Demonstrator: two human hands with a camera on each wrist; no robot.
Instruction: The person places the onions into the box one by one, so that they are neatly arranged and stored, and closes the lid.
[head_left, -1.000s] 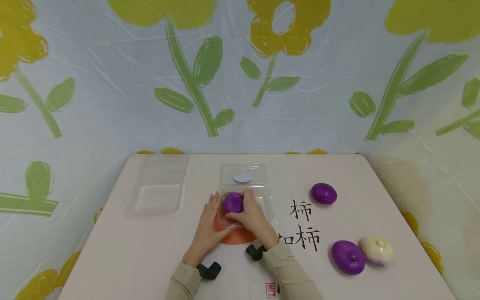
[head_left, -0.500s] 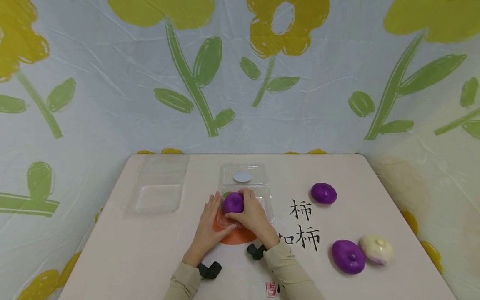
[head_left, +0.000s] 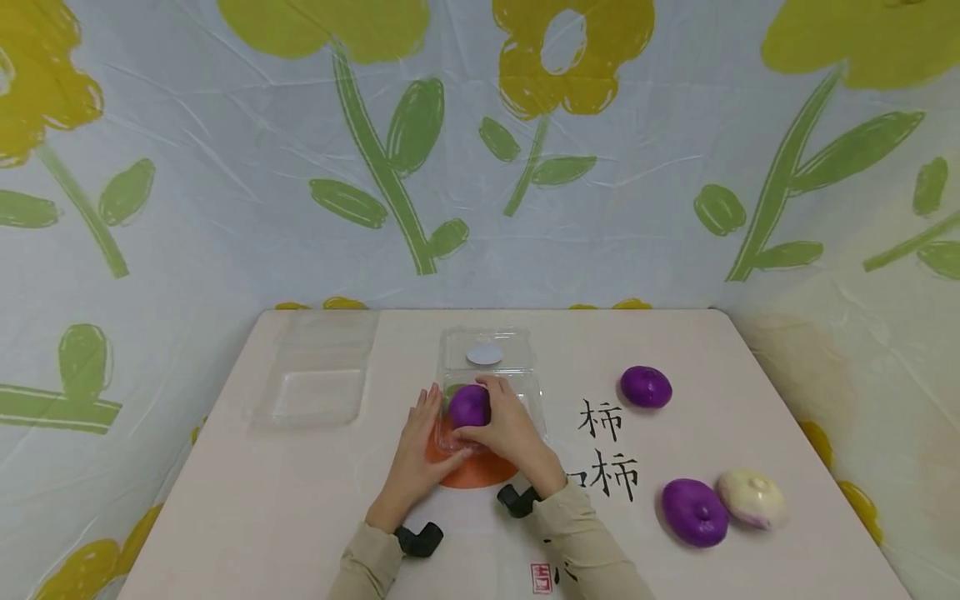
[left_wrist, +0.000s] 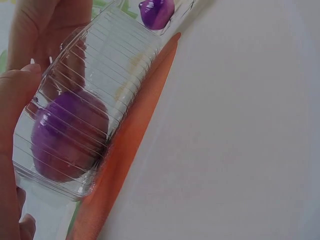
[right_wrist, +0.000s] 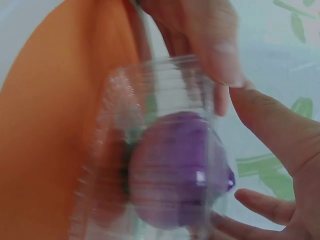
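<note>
Purple onion-shaped bulb: lies (head_left: 468, 406) in the left part of the base of a clear clamshell box (head_left: 529, 388); its shiny purple skin shows through the ridged plastic wall in the left wrist view, and its knob points away from the box floor in the right wrist view, where the outline is blurred.
Right hand: curved (head_left: 512, 427) about this bulb, thumb on the near side and fingers on the far side, the bulb held between them.
Left hand: spread (head_left: 415, 457) along the box, fingers extended at its left side and thumb reaching across the near edge; in the left wrist view the thumb touches the plastic rim. It steadies no bulb.
Box lid: folded back on the far side, bearing a white oval label (head_left: 485, 353).
Second clamshell box: transparent (head_left: 315, 397), set well to the left, its lid likewise laid back.
Loose bulbs: at the right, a far purple bulb (head_left: 646, 387), a near purple bulb (head_left: 694, 512) and, just beside the latter, a cream bulb (head_left: 752, 498) with a purple tinge.
Table: pale (head_left: 300, 508), printed with an orange shape (head_left: 476, 475) near the box, black characters (head_left: 615, 475) and a red seal (head_left: 541, 578).
Backdrop: white fabric (head_left: 247, 125) with yellow flowers and green stems.
</note>
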